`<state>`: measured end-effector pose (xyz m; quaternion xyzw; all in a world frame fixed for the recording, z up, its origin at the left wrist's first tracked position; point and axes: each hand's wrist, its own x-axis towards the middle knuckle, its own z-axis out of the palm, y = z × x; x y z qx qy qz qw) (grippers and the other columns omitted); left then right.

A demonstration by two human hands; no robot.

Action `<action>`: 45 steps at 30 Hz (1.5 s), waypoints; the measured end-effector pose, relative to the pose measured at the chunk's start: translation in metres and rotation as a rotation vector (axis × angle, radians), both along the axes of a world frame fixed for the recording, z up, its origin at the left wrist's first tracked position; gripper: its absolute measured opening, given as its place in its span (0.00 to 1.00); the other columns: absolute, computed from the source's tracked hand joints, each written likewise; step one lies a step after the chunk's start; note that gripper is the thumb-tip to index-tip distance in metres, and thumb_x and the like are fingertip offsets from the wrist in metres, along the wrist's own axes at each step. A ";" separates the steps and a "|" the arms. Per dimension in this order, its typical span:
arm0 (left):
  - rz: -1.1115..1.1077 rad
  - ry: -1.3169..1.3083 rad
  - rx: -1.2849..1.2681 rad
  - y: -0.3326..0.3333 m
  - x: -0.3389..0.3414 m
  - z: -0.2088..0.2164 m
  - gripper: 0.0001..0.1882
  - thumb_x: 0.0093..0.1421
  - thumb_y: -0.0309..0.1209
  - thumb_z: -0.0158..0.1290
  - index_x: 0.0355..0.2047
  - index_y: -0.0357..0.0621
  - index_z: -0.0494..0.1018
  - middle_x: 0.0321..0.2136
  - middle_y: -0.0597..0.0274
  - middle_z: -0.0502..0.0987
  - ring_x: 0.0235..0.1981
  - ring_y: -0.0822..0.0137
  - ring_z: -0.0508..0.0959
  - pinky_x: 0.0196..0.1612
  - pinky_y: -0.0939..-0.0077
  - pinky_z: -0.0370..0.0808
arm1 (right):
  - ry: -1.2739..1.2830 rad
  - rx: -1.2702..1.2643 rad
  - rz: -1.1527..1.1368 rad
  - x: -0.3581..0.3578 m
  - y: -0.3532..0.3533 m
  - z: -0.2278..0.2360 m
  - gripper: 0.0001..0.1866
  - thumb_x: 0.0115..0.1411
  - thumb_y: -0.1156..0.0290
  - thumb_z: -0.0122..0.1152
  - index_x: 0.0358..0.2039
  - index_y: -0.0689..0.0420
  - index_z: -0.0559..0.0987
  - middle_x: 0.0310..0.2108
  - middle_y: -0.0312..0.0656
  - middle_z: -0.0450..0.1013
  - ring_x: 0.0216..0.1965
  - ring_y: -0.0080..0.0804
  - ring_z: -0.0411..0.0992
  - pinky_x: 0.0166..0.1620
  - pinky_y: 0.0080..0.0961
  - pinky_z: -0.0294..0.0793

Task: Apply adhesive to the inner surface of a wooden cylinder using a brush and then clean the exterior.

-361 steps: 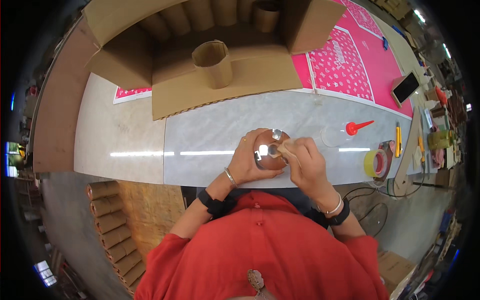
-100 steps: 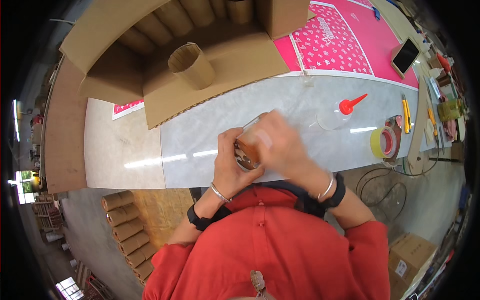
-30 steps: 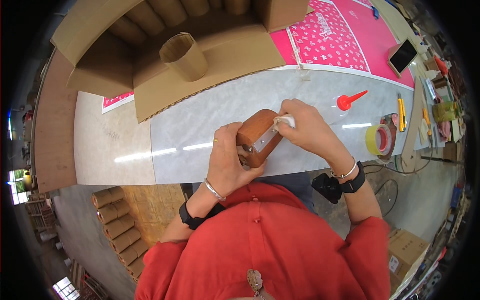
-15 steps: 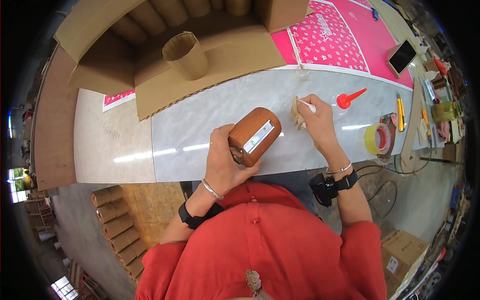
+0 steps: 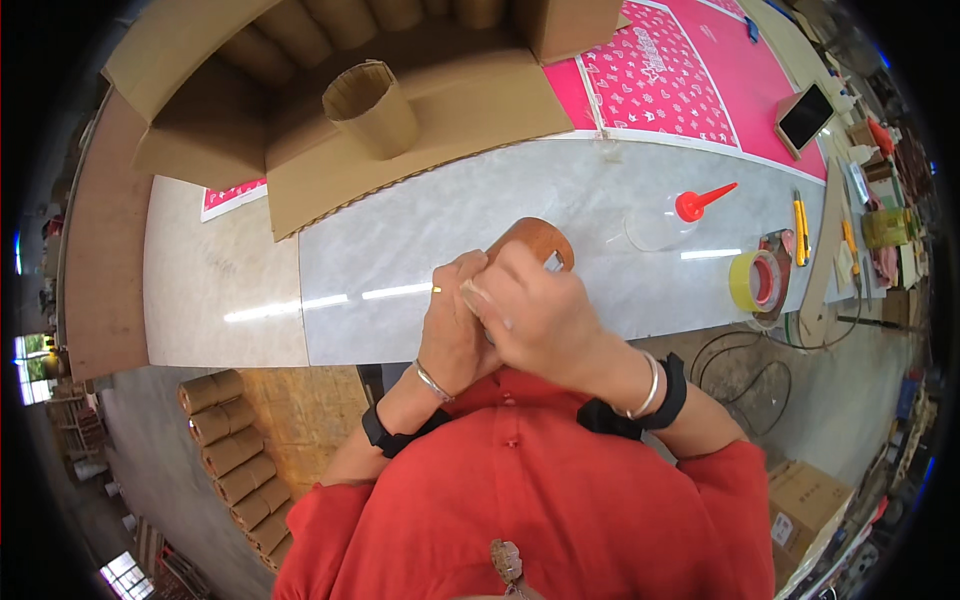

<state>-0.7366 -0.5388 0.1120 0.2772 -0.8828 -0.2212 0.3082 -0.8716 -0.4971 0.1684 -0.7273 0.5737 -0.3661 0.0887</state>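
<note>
A reddish-brown wooden cylinder (image 5: 538, 238) with a metal plate on its side is held close to my body, above the table's front edge. My left hand (image 5: 452, 325) is wrapped round its near left side. Over the top lies my right hand (image 5: 535, 305), closed and pressing on the cylinder, with a crumpled tan cloth in its fingers that is now mostly hidden. Both hands touch, and they cover most of the cylinder and the metal plate. To their right stands a clear bottle with a red nozzle cap (image 5: 690, 206).
An open cardboard box (image 5: 420, 100) fills the far left, with a cardboard tube (image 5: 385, 125) on its flap. Yellow tape (image 5: 742, 282), a yellow cutter (image 5: 801, 228) and a phone (image 5: 803, 120) lie at right. Brown rolls (image 5: 235, 452) are stacked below left.
My right hand has moved left from the tabletop beside the bottle onto the cylinder, taking the cloth along. My left hand keeps its hold. The cylinder's plate is now largely covered.
</note>
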 end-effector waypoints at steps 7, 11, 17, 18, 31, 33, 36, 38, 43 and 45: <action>-0.007 0.053 0.111 0.002 0.000 0.004 0.49 0.35 0.28 0.70 0.57 0.40 0.55 0.49 0.48 0.65 0.50 0.51 0.67 0.50 0.62 0.69 | -0.135 0.043 -0.284 -0.064 -0.020 -0.036 0.08 0.58 0.70 0.57 0.26 0.60 0.73 0.26 0.48 0.66 0.26 0.51 0.67 0.29 0.39 0.69; 0.108 0.216 0.648 0.006 0.002 0.004 0.49 0.38 0.32 0.70 0.58 0.40 0.54 0.48 0.48 0.66 0.46 0.54 0.70 0.46 0.68 0.73 | -0.146 0.003 -0.304 -0.059 -0.017 -0.040 0.07 0.57 0.71 0.56 0.26 0.60 0.73 0.26 0.48 0.66 0.25 0.48 0.68 0.29 0.38 0.69; 0.079 0.116 0.586 0.006 0.004 0.009 0.47 0.39 0.34 0.69 0.57 0.38 0.55 0.46 0.54 0.67 0.47 0.59 0.71 0.50 0.68 0.70 | -0.066 -0.145 0.017 -0.006 -0.004 -0.002 0.03 0.54 0.73 0.56 0.24 0.57 0.74 0.24 0.45 0.66 0.29 0.41 0.69 0.28 0.37 0.70; 0.095 0.062 0.496 0.005 0.003 0.010 0.46 0.38 0.33 0.69 0.56 0.38 0.57 0.45 0.54 0.67 0.46 0.59 0.71 0.49 0.68 0.71 | -0.063 -0.147 0.011 -0.023 -0.012 -0.016 0.03 0.54 0.73 0.56 0.24 0.57 0.74 0.24 0.45 0.66 0.29 0.41 0.69 0.28 0.37 0.70; 0.009 0.148 0.554 0.004 0.001 0.009 0.48 0.38 0.30 0.70 0.58 0.40 0.54 0.51 0.51 0.63 0.47 0.54 0.72 0.46 0.66 0.72 | -0.075 -0.008 -0.267 -0.072 -0.014 -0.044 0.06 0.57 0.72 0.57 0.28 0.60 0.73 0.26 0.47 0.66 0.30 0.49 0.69 0.28 0.39 0.69; 0.023 0.338 0.836 0.009 0.001 0.009 0.48 0.38 0.30 0.69 0.58 0.40 0.54 0.50 0.52 0.64 0.46 0.56 0.72 0.46 0.66 0.73 | -0.098 0.058 -0.272 -0.070 -0.013 -0.042 0.06 0.58 0.71 0.56 0.29 0.60 0.73 0.26 0.48 0.66 0.30 0.51 0.68 0.29 0.40 0.69; 0.105 0.457 1.045 0.010 -0.001 0.003 0.49 0.39 0.30 0.69 0.59 0.40 0.53 0.49 0.52 0.65 0.44 0.57 0.73 0.44 0.67 0.73 | -0.172 0.034 -0.268 -0.054 -0.010 -0.036 0.05 0.56 0.72 0.56 0.28 0.60 0.73 0.27 0.48 0.66 0.28 0.49 0.68 0.29 0.40 0.69; 0.171 0.380 0.974 0.006 -0.001 0.001 0.49 0.39 0.31 0.69 0.59 0.39 0.53 0.48 0.51 0.65 0.43 0.56 0.73 0.44 0.67 0.73 | -0.091 -0.099 -0.166 -0.047 -0.009 -0.032 0.03 0.53 0.73 0.56 0.27 0.59 0.73 0.27 0.46 0.67 0.28 0.45 0.69 0.28 0.38 0.70; 0.083 0.147 0.407 0.000 -0.003 0.010 0.46 0.38 0.31 0.69 0.55 0.37 0.55 0.44 0.49 0.66 0.41 0.54 0.73 0.41 0.67 0.73 | 0.027 -0.148 -0.078 -0.021 -0.012 -0.033 0.05 0.46 0.73 0.57 0.25 0.57 0.73 0.27 0.42 0.67 0.31 0.38 0.68 0.27 0.33 0.70; 0.098 0.093 0.432 0.008 -0.005 0.019 0.44 0.38 0.30 0.68 0.53 0.38 0.57 0.43 0.50 0.66 0.40 0.54 0.72 0.41 0.68 0.72 | 0.022 -0.151 -0.173 -0.051 -0.021 -0.032 0.06 0.42 0.74 0.58 0.24 0.57 0.72 0.26 0.43 0.67 0.30 0.38 0.67 0.26 0.32 0.70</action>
